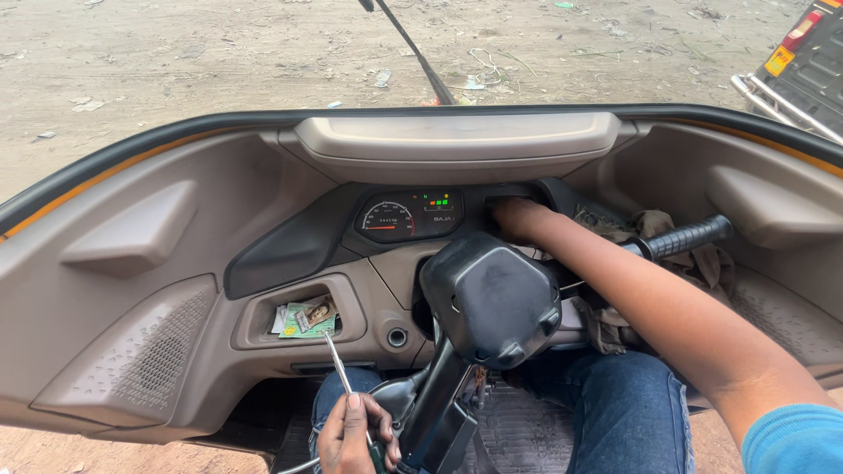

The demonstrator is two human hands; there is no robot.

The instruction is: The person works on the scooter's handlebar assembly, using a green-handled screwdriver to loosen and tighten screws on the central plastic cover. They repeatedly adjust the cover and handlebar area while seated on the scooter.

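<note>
Down at the bottom edge, the left hand has its grip closed around a screwdriver, fingers wrapped on the dark green handle, the thin metal shaft angling up and left toward the dashboard. It sits just above the person's knees in blue jeans, right beside the black steering column. Above that, the bulky black handlebar housing fills the middle of the view. To its left, a small open cubby in the beige dashboard holds a few green and white paper cards. A round keyhole sits just right of the cubby. Now the right arm, in a blue sleeve, stretches across from the lower right, passing over the black ribbed handlebar grip and a crumpled brown cloth. The right hand reaches into the dark recess beside the instrument cluster; its fingers are hidden there, so I cannot tell how its grip stands. Beyond the windscreen, a wiper arm crosses dusty, littered ground, and the rear corner of another vehicle shows at top right.
</note>
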